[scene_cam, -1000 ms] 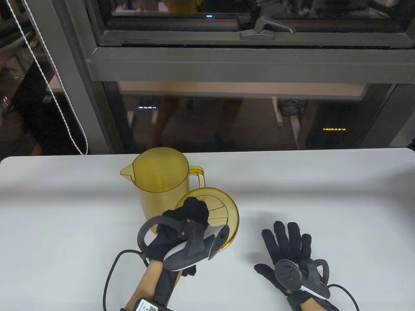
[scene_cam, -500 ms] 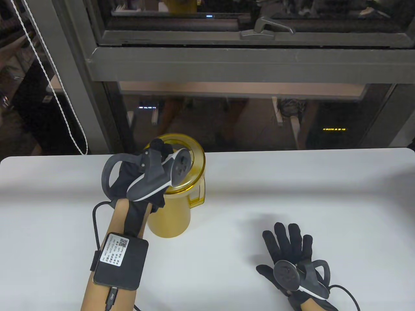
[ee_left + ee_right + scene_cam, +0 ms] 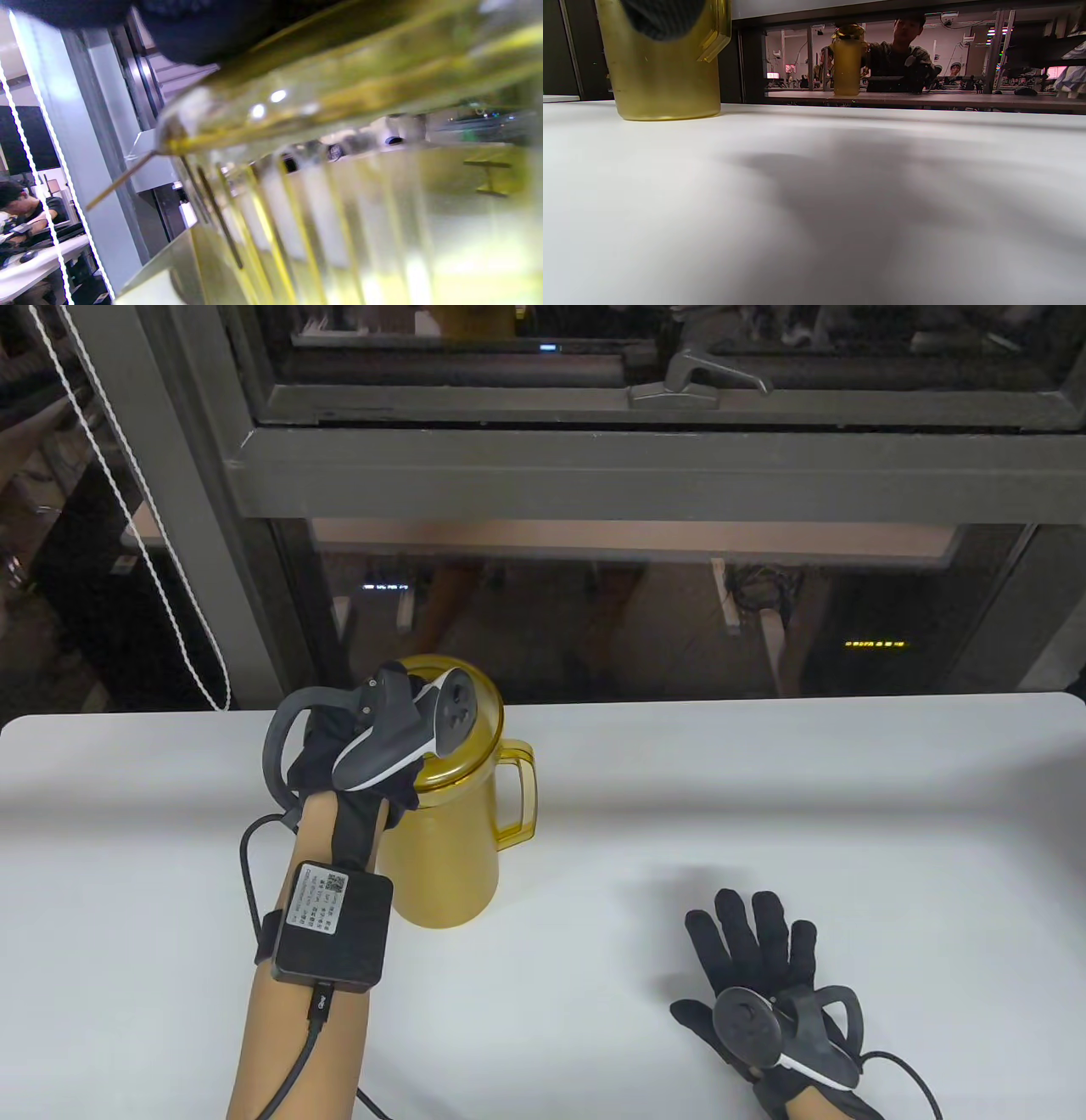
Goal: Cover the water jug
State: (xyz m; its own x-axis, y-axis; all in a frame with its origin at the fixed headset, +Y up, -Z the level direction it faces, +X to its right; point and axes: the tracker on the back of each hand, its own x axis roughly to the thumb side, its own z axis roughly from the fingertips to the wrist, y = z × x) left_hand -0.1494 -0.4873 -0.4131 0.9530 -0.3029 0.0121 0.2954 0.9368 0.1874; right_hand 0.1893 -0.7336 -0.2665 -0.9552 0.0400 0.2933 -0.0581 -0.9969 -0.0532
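A translucent yellow water jug [image 3: 441, 848] stands upright on the white table [image 3: 764, 797], its handle to the right. Its yellow lid [image 3: 475, 746] sits level on the jug's mouth. My left hand [image 3: 392, 728] lies on top of the lid and holds it; the tracker hides the fingers. In the left wrist view the glove [image 3: 203, 25] presses on the lid's rim [image 3: 339, 97] above the ribbed jug wall [image 3: 339, 220]. My right hand [image 3: 755, 950] lies flat on the table at the front right, fingers spread, holding nothing. The right wrist view shows the jug [image 3: 661, 76] at far left.
A dark window frame [image 3: 594, 466] rises just behind the table's far edge. A white blind cord [image 3: 144, 560] hangs at the left. A black sensor box [image 3: 335, 929] with a cable sits on my left forearm.
My left hand carried the lid from the table up onto the jug, then lowered it until it sits level on the mouth. The right hand has stayed flat in place.
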